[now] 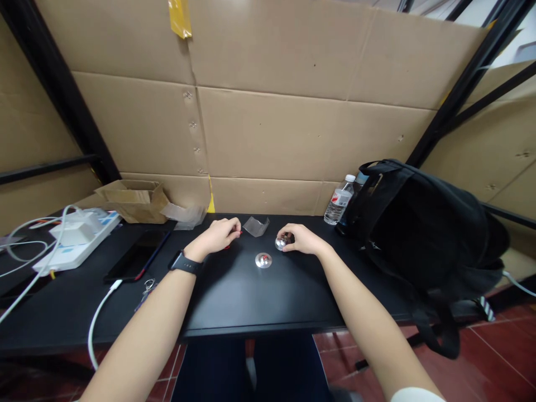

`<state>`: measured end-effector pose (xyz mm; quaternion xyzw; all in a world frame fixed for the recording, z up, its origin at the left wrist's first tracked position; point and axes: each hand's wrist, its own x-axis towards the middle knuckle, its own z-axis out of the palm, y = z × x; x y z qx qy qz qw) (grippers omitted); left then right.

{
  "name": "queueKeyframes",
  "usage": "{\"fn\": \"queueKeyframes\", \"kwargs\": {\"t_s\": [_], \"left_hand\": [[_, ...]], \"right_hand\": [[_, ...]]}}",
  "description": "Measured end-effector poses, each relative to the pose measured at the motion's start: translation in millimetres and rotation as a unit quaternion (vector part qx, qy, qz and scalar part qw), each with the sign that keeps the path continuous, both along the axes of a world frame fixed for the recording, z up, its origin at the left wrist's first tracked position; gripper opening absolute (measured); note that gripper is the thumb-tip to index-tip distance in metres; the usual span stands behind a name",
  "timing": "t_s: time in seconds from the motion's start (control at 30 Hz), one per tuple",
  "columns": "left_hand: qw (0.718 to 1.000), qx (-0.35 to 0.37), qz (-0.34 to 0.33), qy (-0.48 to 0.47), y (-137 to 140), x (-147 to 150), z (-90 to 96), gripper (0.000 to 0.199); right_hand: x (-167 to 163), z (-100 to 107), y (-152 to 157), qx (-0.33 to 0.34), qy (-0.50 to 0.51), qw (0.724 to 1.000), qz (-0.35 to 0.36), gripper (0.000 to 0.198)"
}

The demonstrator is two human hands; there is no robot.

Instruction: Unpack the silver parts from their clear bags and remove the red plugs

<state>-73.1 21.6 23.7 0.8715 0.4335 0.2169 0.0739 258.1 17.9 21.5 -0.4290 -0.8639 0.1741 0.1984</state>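
Observation:
My left hand (220, 235), with a dark watch on the wrist, is closed in a pinch above the black table. Bits of a red cord-like thing (227, 247) show at its fingers, mostly hidden by them. My right hand (302, 240) has its thumb and fingers around a shiny silver domed metal disc (280, 243), at or just above the tabletop. Between the hands, closer to me, lies a second silver disc (263, 260) with a red spot at its middle. A clear plastic bag (256, 226) rests just beyond them.
On the left are a phone (137, 255), keys (147, 287), a white power strip (79, 245) with cables, a brown paper bag (140, 204) and more clear plastic (186, 215). A water bottle (338, 202) and black backpack (422, 234) stand right. Cardboard (272, 134) walls the back.

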Motion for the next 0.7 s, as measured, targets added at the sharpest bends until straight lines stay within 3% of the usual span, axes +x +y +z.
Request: {"fn": "queueKeyframes", "kwargs": {"t_s": [0.3, 0.43, 0.6, 0.7], "left_hand": [[0.999, 0.018, -0.018, -0.033, -5.7, 10.1, 7.3, 0.010], [0.994, 0.002, -0.012, -0.113, -12.3, 21.8, 9.6, 0.013], [0.974, -0.036, 0.046, -0.221, -18.5, 41.5, 4.5, 0.021], [0.965, -0.062, 0.022, -0.253, -17.0, 49.3, -3.9, 0.020]], "right_hand": [[-1.0, 3.4, -2.8, 0.014, 0.034, 0.999, -0.005, 0.031], [-8.5, 5.4, -7.3, 0.028, 0.100, 0.995, -0.012, 0.034], [-26.3, 4.5, -15.1, 0.039, 0.190, 0.981, 0.006, 0.044], [-39.0, 3.0, -21.5, 0.045, 0.247, 0.968, 0.021, 0.045]]}}
